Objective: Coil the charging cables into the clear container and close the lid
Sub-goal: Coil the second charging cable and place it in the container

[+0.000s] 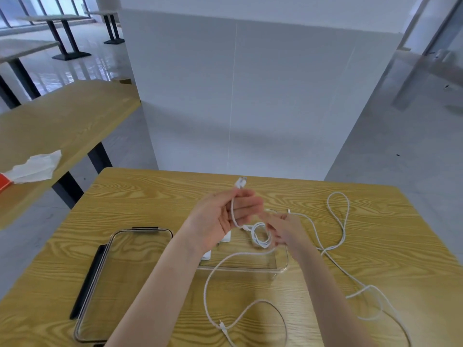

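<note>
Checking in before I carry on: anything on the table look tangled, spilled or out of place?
A second white cable sprawls in loose, crossing loops on the table, right of the clear container. It may snag. The lid lies off to the left. Nothing spilled.

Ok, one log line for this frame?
left hand: holds white charging cable | right hand: winding coil | clear plastic container: open | clear lid: off

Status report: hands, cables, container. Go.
Left hand holds cable; right hand winds its coil. Container open, lid aside. Second cable loose on table.
</note>
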A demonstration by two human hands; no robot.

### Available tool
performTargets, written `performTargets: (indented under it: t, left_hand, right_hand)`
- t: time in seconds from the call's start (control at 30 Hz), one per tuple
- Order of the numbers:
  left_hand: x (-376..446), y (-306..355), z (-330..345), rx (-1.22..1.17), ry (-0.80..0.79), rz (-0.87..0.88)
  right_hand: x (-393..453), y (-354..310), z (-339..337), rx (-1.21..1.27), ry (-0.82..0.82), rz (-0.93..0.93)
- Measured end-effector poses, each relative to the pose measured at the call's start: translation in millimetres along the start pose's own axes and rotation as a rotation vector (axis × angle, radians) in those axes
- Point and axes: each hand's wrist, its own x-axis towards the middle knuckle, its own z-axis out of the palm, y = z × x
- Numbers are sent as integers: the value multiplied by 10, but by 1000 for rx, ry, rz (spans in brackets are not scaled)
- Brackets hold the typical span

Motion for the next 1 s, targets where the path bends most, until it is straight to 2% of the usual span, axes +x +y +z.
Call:
performTargets:
  t: [0.17,0.27,0.37,0.5,0.57,0.67,0.73,0.87,1.0]
  left_hand:
    - [21,-311,52,338,128,-29]
    - [42,-473,57,408,223,13]
    - [59,-512,72,369,286,100]
    - [51,-499,106,313,289,154]
    - [48,-513,89,236,291,153]
    - [72,-531,25,46,367,168]
    - [85,-519,-19,-32,386,176]
    - [104,-494,10,33,344,70]
    - [109,-456,6,-81,286,-17]
  right_hand:
    - [62,-313,7,28,128,-83]
    - [-32,-473,51,-28,87,-177]
    - [-173,-517,123,-103,8,-290]
    - [-280,-405,250,-325,-70,-431]
    - [-274,-348,276,-268,-59,-425]
    - [-269,-318,268,-89,77,-380]
    - [-279,-298,263,-66,108,-393]
    - [-307,-289,300,-253,16,-431]
    - [-337,-289,297,-344,-158,-369]
